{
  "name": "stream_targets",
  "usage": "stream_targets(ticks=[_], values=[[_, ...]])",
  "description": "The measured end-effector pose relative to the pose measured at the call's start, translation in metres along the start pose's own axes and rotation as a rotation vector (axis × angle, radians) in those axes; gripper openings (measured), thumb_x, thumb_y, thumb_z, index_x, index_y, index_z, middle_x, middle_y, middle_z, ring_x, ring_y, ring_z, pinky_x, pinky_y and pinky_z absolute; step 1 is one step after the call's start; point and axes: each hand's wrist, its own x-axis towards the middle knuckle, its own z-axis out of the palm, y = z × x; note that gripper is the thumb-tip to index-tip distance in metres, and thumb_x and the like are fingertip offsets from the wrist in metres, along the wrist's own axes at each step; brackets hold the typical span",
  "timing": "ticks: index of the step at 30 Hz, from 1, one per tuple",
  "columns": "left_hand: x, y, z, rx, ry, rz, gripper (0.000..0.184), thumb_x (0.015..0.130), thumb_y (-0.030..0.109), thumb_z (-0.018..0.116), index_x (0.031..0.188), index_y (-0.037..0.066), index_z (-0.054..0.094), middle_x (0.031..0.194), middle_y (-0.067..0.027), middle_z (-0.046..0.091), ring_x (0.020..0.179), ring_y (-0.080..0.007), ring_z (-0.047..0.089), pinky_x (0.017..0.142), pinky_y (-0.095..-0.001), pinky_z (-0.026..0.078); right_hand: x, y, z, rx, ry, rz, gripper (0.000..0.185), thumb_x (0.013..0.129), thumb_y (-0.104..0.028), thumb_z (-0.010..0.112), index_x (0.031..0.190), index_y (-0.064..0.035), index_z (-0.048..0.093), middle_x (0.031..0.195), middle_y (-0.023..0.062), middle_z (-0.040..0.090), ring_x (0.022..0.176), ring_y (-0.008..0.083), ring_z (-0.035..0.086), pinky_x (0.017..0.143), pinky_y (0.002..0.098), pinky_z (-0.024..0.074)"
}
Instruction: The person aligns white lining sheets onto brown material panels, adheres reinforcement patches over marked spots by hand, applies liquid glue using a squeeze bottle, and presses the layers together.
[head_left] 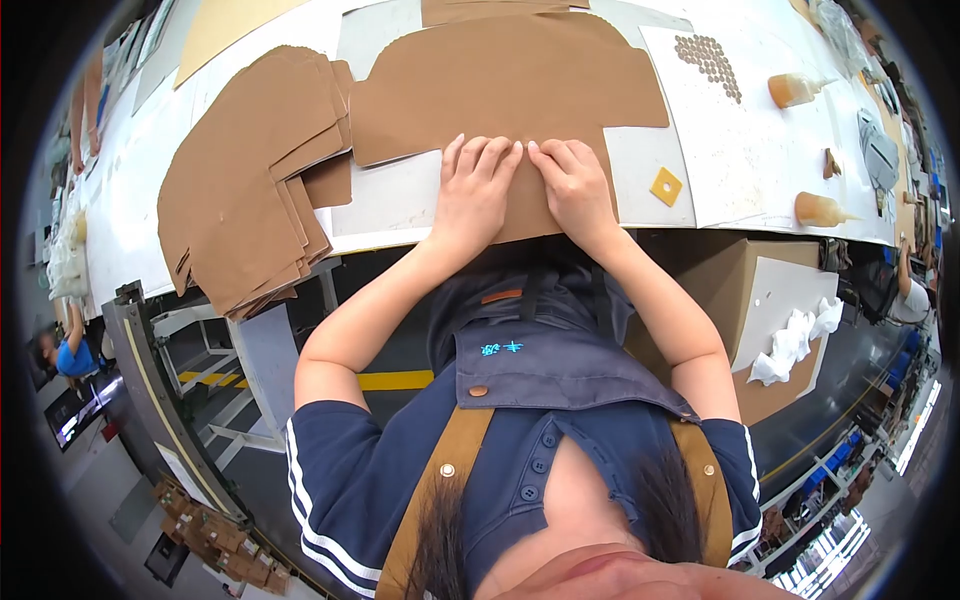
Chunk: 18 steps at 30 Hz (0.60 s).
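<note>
A large brown cut sheet, like leather or card (pixel 500 80), lies flat before me, its narrow tab reaching the table's near edge. My left hand (pixel 474 190) rests over it with curled fingers, thumb and forefinger closed at the tips. Just beside it, my right hand (pixel 577 188) is closed in a similar pinch. The two sets of fingertips almost meet above the sheet. Whatever lies between them is too small or hidden to name. Left of the sheet is a stack of similar brown pieces (pixel 240 160), partly fanned out.
On a white board at right are many small brown discs (pixel 708 62). Two bottles of amber liquid (pixel 792 90) (pixel 818 210) lie further right, and a yellow square with a hole (pixel 666 186) lies nearer. Below the table edge stands a cardboard box (pixel 715 290) with crumpled white tissue (pixel 790 345).
</note>
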Motion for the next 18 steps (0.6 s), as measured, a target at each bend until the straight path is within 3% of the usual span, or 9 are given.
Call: stream_targets(ticks=[5,14,18], values=[[0.000,0.000,0.004,-0.003,0.000,0.025,0.050,0.085,0.006,0.060,0.135,0.005,0.060,0.130,-0.0076,0.056,0.126,-0.0263,0.052,0.117,-0.0489,0.033,0.008,-0.007,0.003,-0.203,-0.107,-0.134,0.025,0.077,-0.002,0.064,0.101,0.0044,0.068,0.103,0.0105,0.065,0.089,0.0276,0.062,0.085,0.0379,0.0528],[-0.007,0.013,0.002,0.091,-0.006,-0.006,0.053,0.085,0.008,0.064,0.138,0.008,0.060,0.132,-0.0092,0.056,0.133,-0.0263,0.049,0.118,-0.0499,0.032,0.008,0.011,-0.004,0.274,-0.006,0.186,0.019,0.086,-0.001,0.066,0.104,-0.0022,0.073,0.094,0.0080,0.065,0.091,0.0285,0.062,0.085,0.0394,0.0469],[-0.004,0.013,0.002,0.180,0.011,-0.018,0.050,0.083,0.010,0.067,0.133,0.013,0.065,0.132,-0.0093,0.055,0.137,-0.0284,0.045,0.121,-0.0503,0.028,0.020,0.018,-0.003,0.218,-0.105,0.096,0.020,0.087,-0.001,0.064,0.105,-0.0030,0.073,0.095,0.0071,0.066,0.095,0.0280,0.061,0.090,0.0399,0.0451]])
